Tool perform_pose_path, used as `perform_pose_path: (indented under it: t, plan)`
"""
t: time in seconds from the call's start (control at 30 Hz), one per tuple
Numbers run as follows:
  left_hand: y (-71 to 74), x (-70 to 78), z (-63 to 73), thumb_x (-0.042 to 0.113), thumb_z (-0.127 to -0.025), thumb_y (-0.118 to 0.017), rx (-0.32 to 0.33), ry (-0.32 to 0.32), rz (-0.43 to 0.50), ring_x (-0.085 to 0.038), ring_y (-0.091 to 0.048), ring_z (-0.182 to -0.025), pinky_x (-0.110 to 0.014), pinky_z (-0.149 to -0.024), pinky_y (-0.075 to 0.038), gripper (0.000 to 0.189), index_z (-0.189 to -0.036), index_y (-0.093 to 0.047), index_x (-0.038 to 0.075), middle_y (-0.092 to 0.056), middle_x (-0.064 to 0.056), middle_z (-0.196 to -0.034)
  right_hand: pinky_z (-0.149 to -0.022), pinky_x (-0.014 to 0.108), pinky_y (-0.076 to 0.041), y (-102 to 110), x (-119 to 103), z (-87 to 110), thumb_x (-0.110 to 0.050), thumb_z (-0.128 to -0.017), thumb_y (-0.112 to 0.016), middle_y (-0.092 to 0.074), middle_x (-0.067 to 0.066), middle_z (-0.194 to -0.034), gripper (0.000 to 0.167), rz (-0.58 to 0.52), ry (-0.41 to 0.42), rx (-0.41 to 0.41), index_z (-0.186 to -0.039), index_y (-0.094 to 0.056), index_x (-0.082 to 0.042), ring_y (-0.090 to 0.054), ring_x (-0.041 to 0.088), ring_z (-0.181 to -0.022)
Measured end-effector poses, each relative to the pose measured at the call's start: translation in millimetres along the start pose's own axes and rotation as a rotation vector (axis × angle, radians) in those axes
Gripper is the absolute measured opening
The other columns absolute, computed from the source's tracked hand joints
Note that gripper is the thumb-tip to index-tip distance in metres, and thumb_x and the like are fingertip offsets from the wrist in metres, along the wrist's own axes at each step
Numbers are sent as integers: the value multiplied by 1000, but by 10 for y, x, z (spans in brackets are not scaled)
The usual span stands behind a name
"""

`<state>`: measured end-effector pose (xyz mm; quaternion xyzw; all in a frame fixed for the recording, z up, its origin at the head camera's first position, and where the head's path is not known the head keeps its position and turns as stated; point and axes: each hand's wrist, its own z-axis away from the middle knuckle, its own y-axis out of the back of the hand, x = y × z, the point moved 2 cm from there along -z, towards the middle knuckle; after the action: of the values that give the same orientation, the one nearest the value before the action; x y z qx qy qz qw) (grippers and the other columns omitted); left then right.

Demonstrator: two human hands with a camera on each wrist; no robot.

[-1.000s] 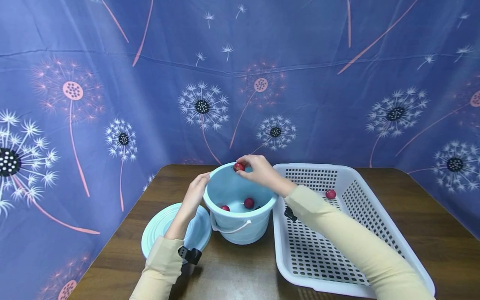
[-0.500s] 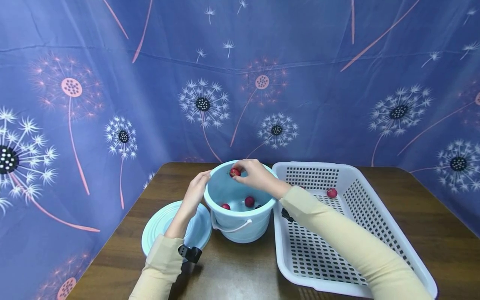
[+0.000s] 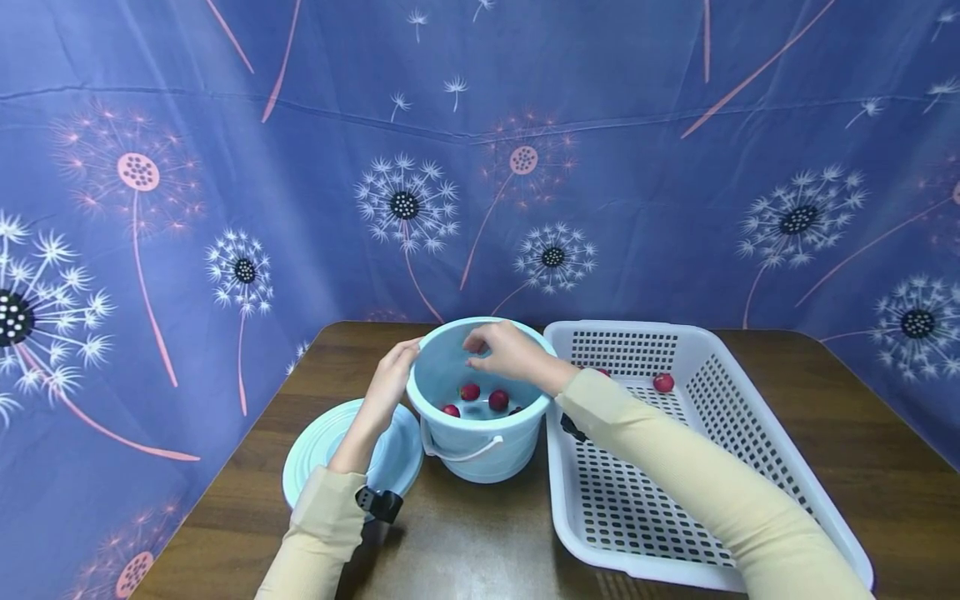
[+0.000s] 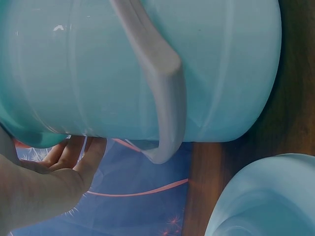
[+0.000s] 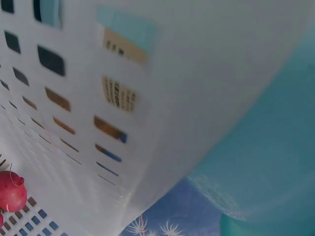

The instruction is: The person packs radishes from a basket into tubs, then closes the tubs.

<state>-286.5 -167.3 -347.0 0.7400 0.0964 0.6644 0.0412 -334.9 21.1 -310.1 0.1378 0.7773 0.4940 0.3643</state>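
Observation:
A light blue bucket (image 3: 480, 454) with a white handle (image 4: 170, 98) stands upright on the table. My left hand (image 3: 390, 379) holds its left rim, and in the left wrist view the fingers lie against the outside below the rim. Inside, several red radishes rest on the bottom, among them one radish (image 3: 469, 392) toward the back and another radish (image 3: 498, 401) beside it. My right hand (image 3: 513, 354) hovers in the bucket's mouth, thumb and fingers apart, with nothing between them. That hand is out of frame in the right wrist view.
A white perforated basket (image 3: 558, 500) stands right against the bucket's right side. Toward its back lie radishes, one radish (image 3: 663, 382) in plain sight, others partly behind my right sleeve. A light blue round lid (image 3: 307, 450) lies on the wooden table (image 3: 480, 542) under my left forearm.
My right hand has lowered a radish into the bucket and let it go; the radish now lies on the bottom. My left hand has stayed at the rim.

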Motion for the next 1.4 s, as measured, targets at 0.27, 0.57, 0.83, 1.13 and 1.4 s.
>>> perform_pose_path:
  t: [0.27, 0.57, 0.83, 1.13, 1.4]
  plan:
    - [0, -8, 0, 24, -99, -37, -1, -2, 6, -28, -43, -129, -43, -110, -30, 41, -132, -49, 3, -49, -16, -137, -84, 29, -52, -14, 16, -4, -12, -84, -68, -69, 13, -104, 26, -14, 1, -42, -107, -67, 0, -65, 22, -94]
    - [-15, -5, -3, 24, -99, -36, 1, 3, 13, -28, -44, -128, -43, -108, -32, 41, -131, -50, 3, -50, -16, -136, -83, 29, -52, -2, 14, 7, -12, -84, -69, -69, 16, -104, 25, 5, 26, -61, -105, -67, 1, -65, 28, -95]
    - [-18, 4, -9, 24, -99, -36, 0, -3, 6, -28, -44, -127, -44, -108, -32, 41, -131, -50, 3, -50, -16, -136, -84, 31, -52, 6, 20, 6, -12, -83, -69, -69, 16, -104, 25, -7, 26, -49, -105, -67, 1, -65, 29, -95]
    - [-11, -13, -3, 25, -100, -36, 2, 8, 8, -29, -44, -127, -44, -108, -31, 41, -131, -50, 2, -51, -17, -135, -85, 31, -51, 13, 12, 8, -13, -83, -69, -69, 12, -104, 29, -36, -4, -4, -109, -66, -2, -65, 22, -95]
    - [-2, -18, 12, 25, -100, -36, 6, 12, 10, -29, -45, -127, -45, -108, -32, 41, -131, -50, 2, -51, -17, -135, -84, 33, -52, 106, 20, 51, -14, -83, -70, -69, 13, -102, 29, -62, 26, 59, -109, -67, -2, -65, 25, -95]
